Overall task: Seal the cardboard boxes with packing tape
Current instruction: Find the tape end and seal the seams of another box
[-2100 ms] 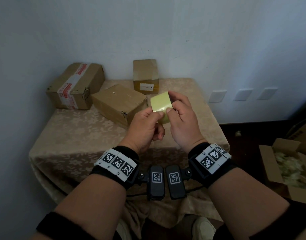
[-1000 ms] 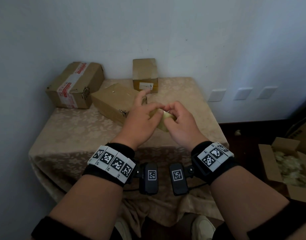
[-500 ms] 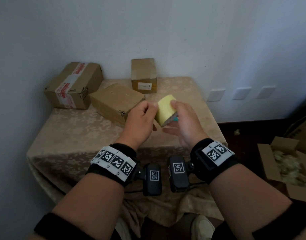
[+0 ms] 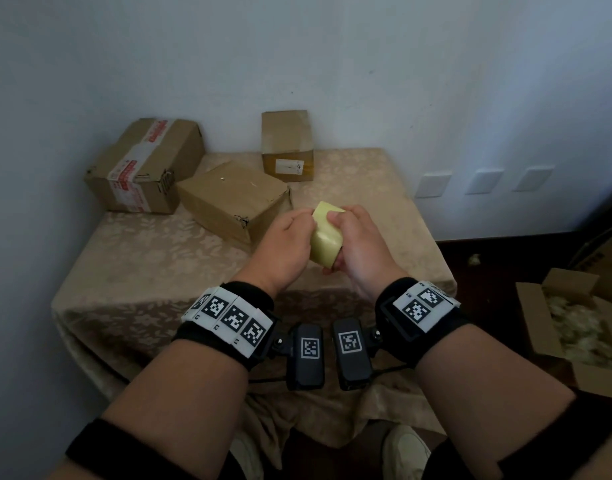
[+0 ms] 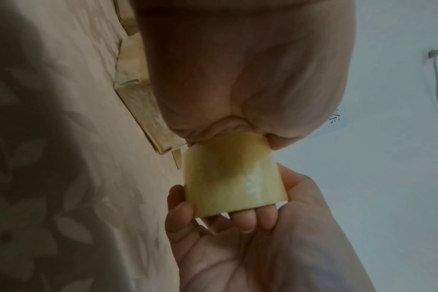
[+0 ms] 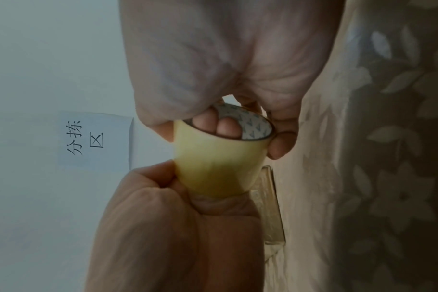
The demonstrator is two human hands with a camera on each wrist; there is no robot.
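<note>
Here we hold the tape [image 4: 327,239] above the desk [image 4: 152,258]: right hand [image 4: 361,247] hooked through its core, left hand [image 4: 285,245] pinching its rim, likely hunting the loose end. Boxes [image 4: 233,199] wait just beyond.

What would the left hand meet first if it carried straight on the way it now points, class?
The left hand already touches the tape roll. Pushed farther, it would likely press that roll into the right hand gripping it from the other side, though depth is hard to judge.

three boxes [image 4: 235,200] crowd far-left tabletop [image 4: 363,181], right side open
</note>
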